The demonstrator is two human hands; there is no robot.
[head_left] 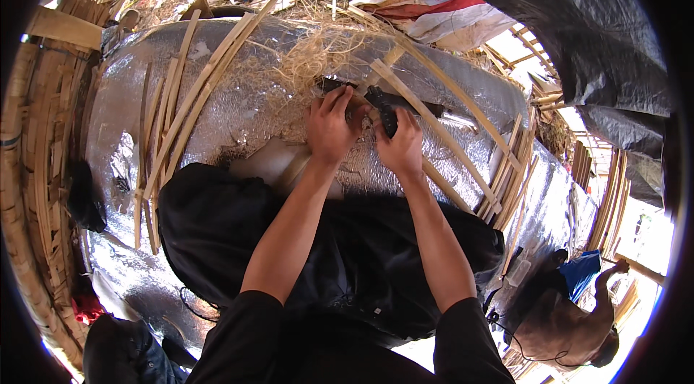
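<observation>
Over silver foil sheet (119,106), gripping black object (384,111) in right hand (401,144), fingers curled round its lower end. Can't tell what kind of object. Near middle of sheet, tilted, upper end leaning left. With left hand (331,130) just beside, on its left, half closed, fingers bent toward thumb. Can't tell if pinching anything there. Note long bamboo strips (434,127) slanting down past right hand, plus dark flat piece (434,107) partly behind one. Can't tell if joined to black object. Beyond left hand, in a loose tangle: pale fibres (314,62). Across lap: black cloth (347,247). At lower right, well apart from both hands: another person (560,322), bent over.
</observation>
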